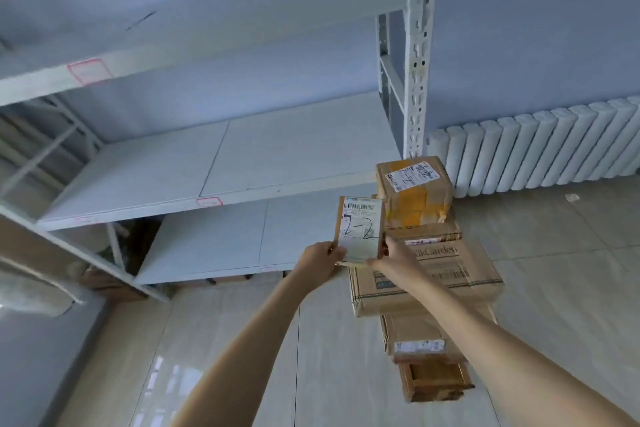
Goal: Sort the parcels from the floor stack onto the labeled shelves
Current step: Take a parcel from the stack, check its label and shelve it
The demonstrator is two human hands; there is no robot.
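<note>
Parcels (pixel 424 274) stand stacked on the pale tiled floor (pixel 571 253) beside white metal shelves (pixel 214 163), while both hands (pixel 320 258) grip a small box (pixel 360 229) handwritten "2-2".

Wall (pixel 519 28): plain pale blue, running behind the shelving and the radiator.
Radiator (pixel 540 152): white, ribbed, against the wall at floor level.
Floor (pixel 554 253): large pale glossy tiles below the radiator; bright reflections of light far to its lower left.
Shelving (pixel 221 163): white metal, left of the radiator, with a perforated upright (pixel 417 55) just beside it.
</note>
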